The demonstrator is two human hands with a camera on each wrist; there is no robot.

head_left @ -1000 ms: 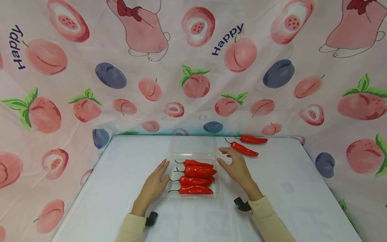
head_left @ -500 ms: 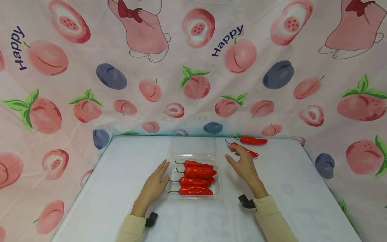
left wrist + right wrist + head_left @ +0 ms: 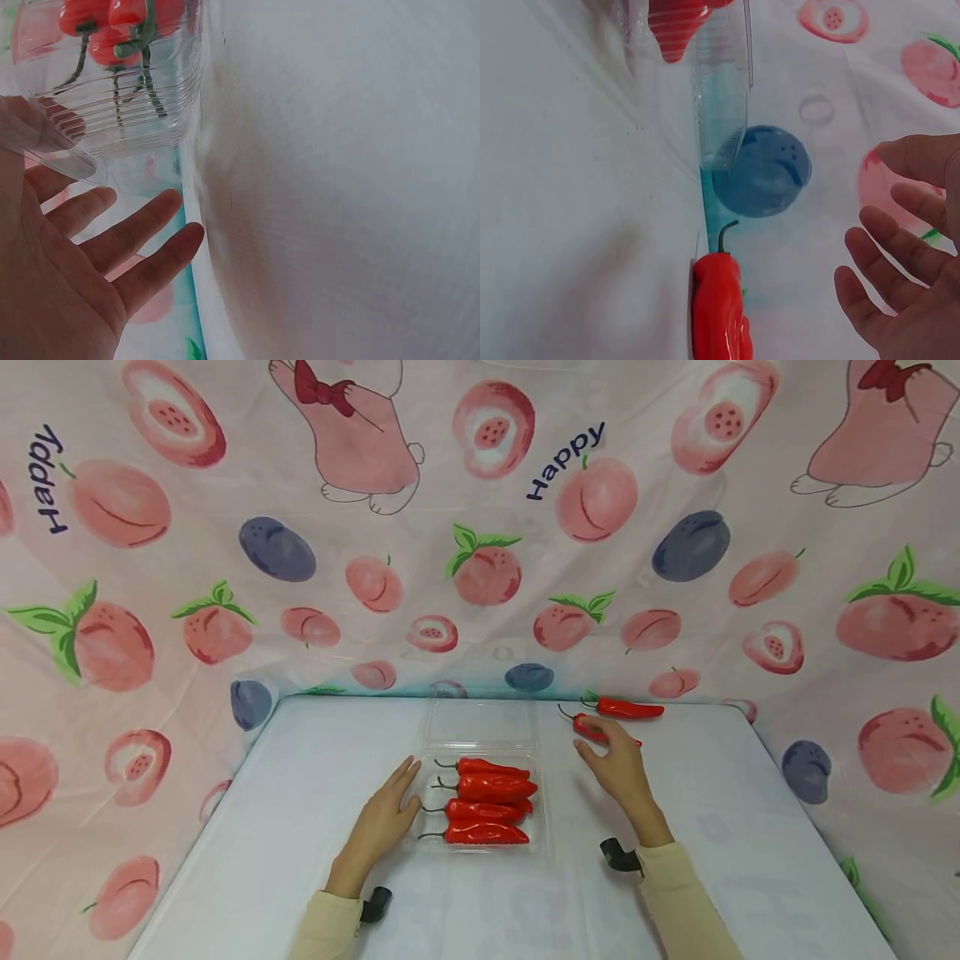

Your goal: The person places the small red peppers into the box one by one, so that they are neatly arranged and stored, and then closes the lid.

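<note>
A clear plastic clamshell box lies with its lid back, and several red chili peppers are lined up in it, stems to the left. Beside the box's left wall is my left hand, fingers straight; in the left wrist view the thumb overlaps the clear rim. My right hand is over the nearer loose red pepper at the back right and partly hides it. The right wrist view shows the right hand's fingers spread and loosely bent, holding nothing, with a pepper on the table below.
Behind the nearer loose pepper lies another red pepper, close to the table's back edge. The clear lid extends from the box toward that edge. A fruit-patterned cloth hangs behind the white table.
My right hand has moved right, away from the box's right side, to over the nearer loose pepper. The left hand and the box have stayed in place.
</note>
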